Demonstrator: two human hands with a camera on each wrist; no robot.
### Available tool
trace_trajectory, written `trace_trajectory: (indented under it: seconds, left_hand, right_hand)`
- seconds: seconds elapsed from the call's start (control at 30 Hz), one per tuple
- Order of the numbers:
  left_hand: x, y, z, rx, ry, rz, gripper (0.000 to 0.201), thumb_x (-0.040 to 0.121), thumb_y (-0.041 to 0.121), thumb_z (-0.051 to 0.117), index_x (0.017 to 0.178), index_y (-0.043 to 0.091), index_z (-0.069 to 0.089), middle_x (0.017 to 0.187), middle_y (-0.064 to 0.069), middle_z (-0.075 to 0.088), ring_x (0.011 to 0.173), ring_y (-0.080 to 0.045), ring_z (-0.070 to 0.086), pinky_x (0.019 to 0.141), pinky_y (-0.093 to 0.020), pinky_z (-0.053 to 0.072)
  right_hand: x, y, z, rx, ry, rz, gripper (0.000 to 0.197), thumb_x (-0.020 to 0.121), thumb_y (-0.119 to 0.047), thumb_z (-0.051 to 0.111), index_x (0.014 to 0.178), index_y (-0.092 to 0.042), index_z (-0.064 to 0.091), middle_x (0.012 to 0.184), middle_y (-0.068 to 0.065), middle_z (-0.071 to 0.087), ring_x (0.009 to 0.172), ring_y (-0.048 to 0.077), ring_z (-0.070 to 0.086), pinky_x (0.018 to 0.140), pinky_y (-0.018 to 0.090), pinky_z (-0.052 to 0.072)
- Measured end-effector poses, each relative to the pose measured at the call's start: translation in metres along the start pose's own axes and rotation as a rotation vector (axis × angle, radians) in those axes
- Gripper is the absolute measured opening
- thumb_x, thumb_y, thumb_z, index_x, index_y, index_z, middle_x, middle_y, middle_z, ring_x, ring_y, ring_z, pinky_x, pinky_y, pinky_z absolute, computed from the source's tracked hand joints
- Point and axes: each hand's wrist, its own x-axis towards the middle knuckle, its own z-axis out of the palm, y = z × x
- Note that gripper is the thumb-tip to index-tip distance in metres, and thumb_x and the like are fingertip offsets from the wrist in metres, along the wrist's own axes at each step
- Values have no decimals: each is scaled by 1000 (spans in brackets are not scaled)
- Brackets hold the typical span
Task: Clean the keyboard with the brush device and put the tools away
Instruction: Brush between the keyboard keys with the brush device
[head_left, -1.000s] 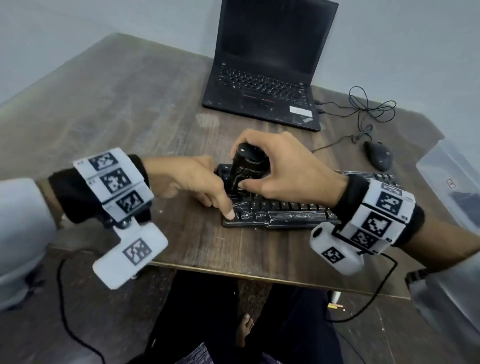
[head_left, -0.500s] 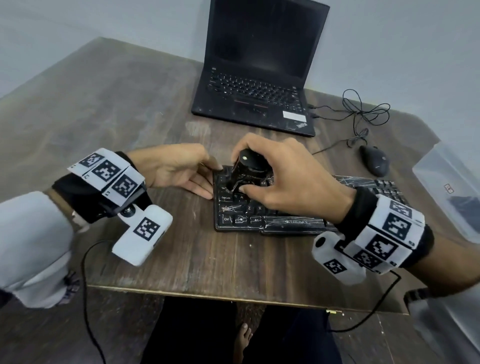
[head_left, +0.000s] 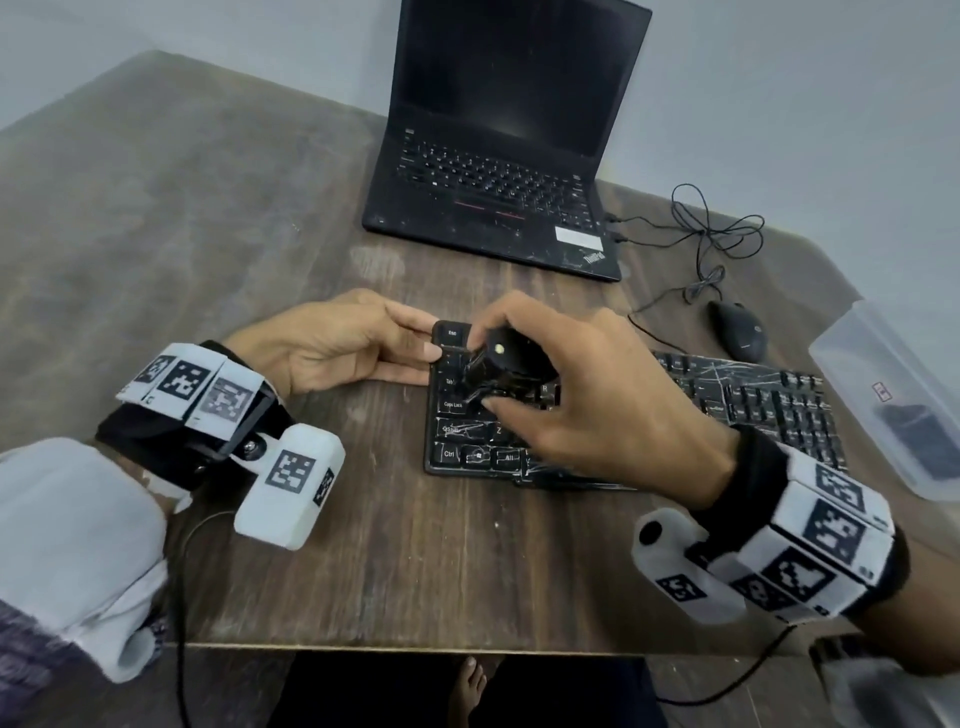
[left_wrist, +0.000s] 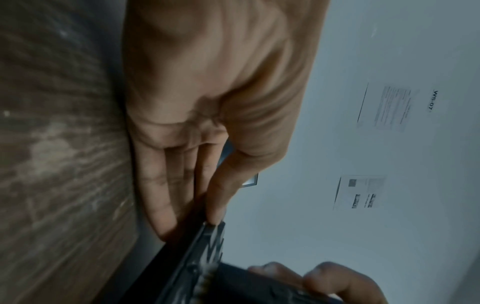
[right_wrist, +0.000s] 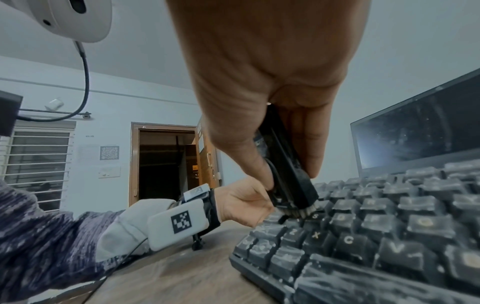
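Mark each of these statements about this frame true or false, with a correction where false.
1. The right hand grips the brush device over the keyboard's left end. True.
2. The left hand lies flat on the laptop. False: it steadies the keyboard at its left edge, fingers straight.
3. The brush bristles meet the keys. True.
4. The mouse sits left of the laptop. False: it lies to the right of the laptop, beyond the keyboard.
5. The laptop screen is dark. True.
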Motion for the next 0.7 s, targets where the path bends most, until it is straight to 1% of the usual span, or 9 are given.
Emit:
trace_trajectory:
  seconds: [0.1, 0.23, 0.3, 0.4, 0.43, 0.53, 0.57, 0.63, 0.7]
  left_hand:
    - [2, -3, 1, -49, 37, 28, 44, 72, -8, 65, 116, -4, 70, 104, -15, 76, 97, -22, 74, 86, -33, 62]
    - [3, -5, 3, -39, 61, 57, 44, 64, -7, 67, 107, 0, 73, 90, -11, 78, 83, -16, 75, 77, -28, 63]
    - [2, -4, 3, -35, 70, 52, 42, 63, -9, 67, 103, 1, 74, 87, -9, 78, 79, -15, 76, 72, -27, 63]
    - [3, -3, 3, -39, 77, 37, 35, 79, -20, 60, 106, -2, 72, 90, -10, 77, 82, -15, 76, 70, -27, 63]
    - [2, -3, 4, -37, 77, 33, 35, 78, -20, 60, 106, -2, 72, 89, -10, 76, 80, -15, 76, 68, -26, 62]
    - [0, -3, 4, -25, 60, 42, 48, 57, -10, 64, 104, -3, 71, 83, -10, 75, 73, -15, 75, 65, -25, 61]
    - [1, -3, 4, -19, 57, 40, 47, 57, -10, 64, 104, -3, 71, 83, -10, 75, 74, -15, 75, 66, -26, 62]
    - [2, -4, 3, -10, 63, 32, 36, 72, -19, 62, 102, -1, 73, 88, -11, 75, 79, -16, 76, 69, -27, 63]
    - [3, -4, 3, -6, 75, 24, 32, 83, -22, 58, 101, -1, 73, 89, -12, 75, 80, -17, 76, 68, -27, 63]
  right_hand:
    - [5, 3, -1, 46, 57, 37, 38, 83, -15, 80, 115, -20, 61, 77, -6, 66, 67, 15, 64, 66, 38, 55]
    - [-11, -16, 11, 100, -65, -26, 40, 84, -16, 81, 119, -21, 61, 79, -12, 64, 64, 6, 60, 60, 24, 52]
    - [-11, -17, 14, 49, -64, -54, 41, 84, -17, 79, 121, -21, 61, 81, -10, 66, 65, 11, 64, 61, 31, 55]
    - [6, -4, 6, 49, 102, 40, 40, 82, -16, 83, 117, -19, 63, 88, -7, 73, 75, 15, 72, 68, 38, 60]
    - [8, -5, 6, 67, 100, 39, 40, 81, -15, 83, 116, -19, 63, 87, -7, 73, 75, 15, 72, 67, 38, 59]
    - [-1, -18, 14, 66, -51, -43, 38, 82, -15, 81, 115, -21, 64, 81, -7, 70, 68, 13, 68, 63, 35, 56]
    - [0, -16, 14, 49, -44, -42, 38, 82, -15, 80, 116, -21, 64, 82, -7, 71, 69, 14, 69, 64, 35, 57]
    - [10, -5, 7, 44, 60, 15, 40, 82, -17, 81, 118, -21, 64, 88, -7, 74, 76, 14, 73, 70, 36, 60]
    - [12, -2, 5, 77, 76, 36, 40, 82, -17, 81, 118, -21, 64, 91, -6, 74, 80, 15, 74, 74, 37, 61]
